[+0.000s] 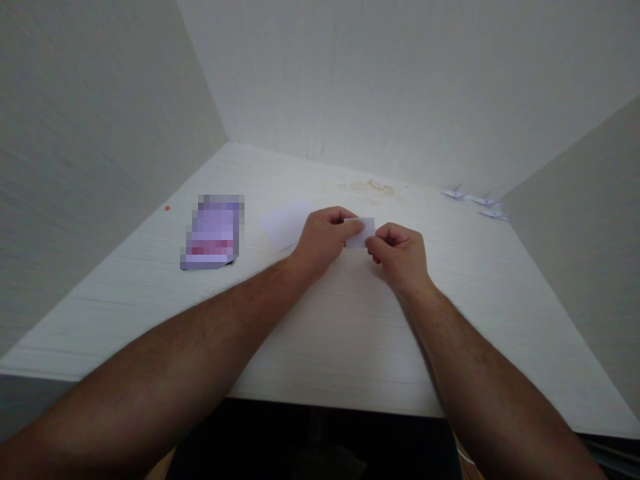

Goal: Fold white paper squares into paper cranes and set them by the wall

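A small folded piece of pale paper [361, 232] is held between both hands above the middle of the white table [350, 333]. My left hand [323, 239] pinches its left side with thumb and curled fingers. The fingers of my right hand [399, 255] are closed on its lower right corner. Just left of my left hand a loose sheet of pale paper [285, 223] lies flat on the table.
A purple packet [213, 233], pixelated, lies on the table's left part, with a tiny red speck [167, 208] beyond it. Several small folded paper figures [477, 201] sit at the far right corner. White walls enclose the table on three sides; a yellowish stain [373, 187] marks the back.
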A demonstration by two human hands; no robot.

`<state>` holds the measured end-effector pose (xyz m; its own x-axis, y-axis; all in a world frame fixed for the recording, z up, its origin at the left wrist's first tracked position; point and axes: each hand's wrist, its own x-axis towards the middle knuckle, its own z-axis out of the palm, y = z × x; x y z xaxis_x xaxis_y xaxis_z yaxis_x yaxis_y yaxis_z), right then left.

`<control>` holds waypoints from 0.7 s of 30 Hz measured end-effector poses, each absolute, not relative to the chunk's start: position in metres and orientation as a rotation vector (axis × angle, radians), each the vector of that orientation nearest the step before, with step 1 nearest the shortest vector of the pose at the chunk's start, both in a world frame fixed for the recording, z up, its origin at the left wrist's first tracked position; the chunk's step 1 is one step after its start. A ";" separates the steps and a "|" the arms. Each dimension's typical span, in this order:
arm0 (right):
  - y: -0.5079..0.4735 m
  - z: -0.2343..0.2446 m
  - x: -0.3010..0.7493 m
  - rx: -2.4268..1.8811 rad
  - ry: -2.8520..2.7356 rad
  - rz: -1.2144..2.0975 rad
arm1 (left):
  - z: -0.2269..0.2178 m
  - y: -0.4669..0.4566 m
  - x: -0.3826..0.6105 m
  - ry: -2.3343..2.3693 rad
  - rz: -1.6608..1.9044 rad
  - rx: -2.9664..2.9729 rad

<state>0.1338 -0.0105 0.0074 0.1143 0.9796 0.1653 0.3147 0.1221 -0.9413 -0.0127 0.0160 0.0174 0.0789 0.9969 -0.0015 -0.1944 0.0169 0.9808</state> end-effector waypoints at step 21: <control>-0.007 0.012 0.138 -1.385 -1.279 0.826 | 0.009 0.024 -0.015 0.984 1.377 1.021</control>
